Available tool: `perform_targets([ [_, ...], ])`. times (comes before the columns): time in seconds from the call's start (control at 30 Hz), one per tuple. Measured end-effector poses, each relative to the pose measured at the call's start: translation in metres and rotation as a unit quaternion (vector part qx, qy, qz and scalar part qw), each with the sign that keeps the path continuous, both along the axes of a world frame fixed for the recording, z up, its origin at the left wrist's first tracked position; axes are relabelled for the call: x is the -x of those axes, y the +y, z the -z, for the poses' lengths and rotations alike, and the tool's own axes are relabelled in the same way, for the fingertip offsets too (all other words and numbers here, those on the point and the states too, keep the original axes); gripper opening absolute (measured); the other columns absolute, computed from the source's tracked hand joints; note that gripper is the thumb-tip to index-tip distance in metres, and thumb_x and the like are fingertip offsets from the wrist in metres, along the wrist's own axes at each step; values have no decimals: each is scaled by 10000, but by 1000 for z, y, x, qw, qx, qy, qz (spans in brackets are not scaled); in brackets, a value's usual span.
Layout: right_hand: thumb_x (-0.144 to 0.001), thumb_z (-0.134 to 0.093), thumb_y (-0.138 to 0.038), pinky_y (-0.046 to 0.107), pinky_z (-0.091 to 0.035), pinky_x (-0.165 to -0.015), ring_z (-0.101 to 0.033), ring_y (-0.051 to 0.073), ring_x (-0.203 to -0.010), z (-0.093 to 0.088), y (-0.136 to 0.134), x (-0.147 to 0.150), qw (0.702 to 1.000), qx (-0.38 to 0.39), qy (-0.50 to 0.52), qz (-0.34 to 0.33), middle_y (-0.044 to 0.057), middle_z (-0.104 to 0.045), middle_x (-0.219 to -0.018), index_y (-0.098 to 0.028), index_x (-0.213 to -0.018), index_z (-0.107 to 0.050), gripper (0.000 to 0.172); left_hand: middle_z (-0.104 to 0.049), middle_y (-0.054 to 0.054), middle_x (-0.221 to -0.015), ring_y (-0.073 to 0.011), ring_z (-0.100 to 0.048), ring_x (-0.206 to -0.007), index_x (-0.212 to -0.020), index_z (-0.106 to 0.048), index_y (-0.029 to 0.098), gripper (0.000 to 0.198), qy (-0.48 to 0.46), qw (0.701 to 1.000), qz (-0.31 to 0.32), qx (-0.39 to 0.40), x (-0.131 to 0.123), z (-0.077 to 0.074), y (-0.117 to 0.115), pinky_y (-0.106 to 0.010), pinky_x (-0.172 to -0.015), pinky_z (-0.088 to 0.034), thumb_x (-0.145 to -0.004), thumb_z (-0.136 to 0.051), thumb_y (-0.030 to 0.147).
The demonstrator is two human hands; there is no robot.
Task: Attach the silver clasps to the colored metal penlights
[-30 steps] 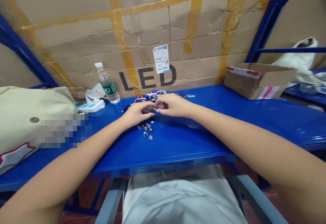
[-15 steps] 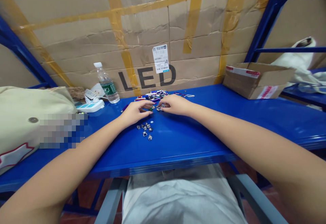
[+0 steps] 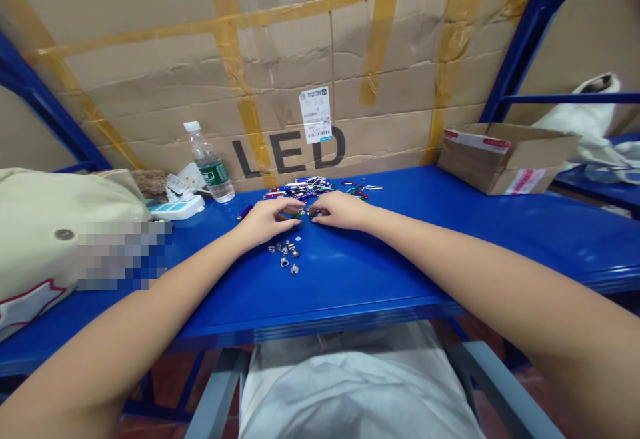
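Note:
My left hand (image 3: pixel 266 220) is closed on a small green tube (image 3: pixel 299 214) with a silvery end, held between thumb and fingers. Close by on the right, my right hand (image 3: pixel 341 211) has its fingers bent down over small metal parts (image 3: pixel 309 212); whatever is in its fingertips is hidden. Several silvery metal fittings (image 3: pixel 286 250) lie loose on the blue table, nearer to me than the hands. A small pale disc (image 3: pixel 299 239) rests just behind them. Beyond the hands is a pile of coloured metal tubes and clips (image 3: pixel 310 186). A purple tube (image 3: pixel 245 212) lies beside my left hand.
A water bottle (image 3: pixel 212 166) and a white power strip (image 3: pixel 177 208) stand at the back left, near a cream bag (image 3: pixel 65 206). An open cardboard box (image 3: pixel 493 159) sits at the back right. Taped cardboard (image 3: pixel 390 79) walls off the blue table (image 3: pixel 380 272).
My right hand has moved slightly down and toward me, its fingertips curling in more. My left hand stays almost still with the green tube.

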State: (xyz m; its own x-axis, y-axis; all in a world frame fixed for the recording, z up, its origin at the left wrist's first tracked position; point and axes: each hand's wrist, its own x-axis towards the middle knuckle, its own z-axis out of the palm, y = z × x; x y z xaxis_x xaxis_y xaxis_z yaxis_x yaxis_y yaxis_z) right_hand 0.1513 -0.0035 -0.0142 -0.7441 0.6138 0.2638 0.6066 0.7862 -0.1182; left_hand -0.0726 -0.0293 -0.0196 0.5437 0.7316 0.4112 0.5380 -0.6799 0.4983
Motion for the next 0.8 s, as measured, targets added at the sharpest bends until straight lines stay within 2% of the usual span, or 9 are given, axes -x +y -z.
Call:
perform_targets([
  [0.4, -799, -589, -263, 249, -391, -625, -590, 154, -705, 2, 5, 2, 997, 65, 29, 41, 62, -712, -833, -159, -908, -717, 198, -716, -78, -1040, -221, -684, -962, -1100, -642, 175, 387, -10, 1000, 0, 7, 0, 1, 1, -375, -838, -575, -774, -655, 385],
  [0.53, -810, -590, -263, 263, -406, -669, -571, 157, -753, -8, -4, -3, 997, -15, 69, -33, 73, -668, -883, -141, -923, -675, 186, -717, -81, -1032, -219, -684, -958, -1099, -643, 165, 383, -11, 1000, 0, 8, 0, 0, 0, -356, -830, -571, -775, -651, 369],
  [0.67, -833, -557, -248, 297, -441, -785, -582, 189, -949, -15, -17, -4, 981, -114, 115, -103, 91, -630, -1067, -170, -932, -651, 156, -721, -82, -1003, -212, -685, -937, -1111, -632, 154, 384, -17, 1000, 0, 14, -1, -2, -2, -355, -822, -566, -781, -643, 350],
  [0.8, -881, -507, -274, 300, -454, -811, -598, 192, -1003, -17, -26, -1, 973, -154, 92, -148, 81, -645, -1111, -191, -932, -655, 177, -719, -79, -1004, -210, -685, -932, -1086, -636, 153, 361, -36, 999, 6, 19, -1, -4, -4, -344, -835, -559, -784, -642, 351],
])
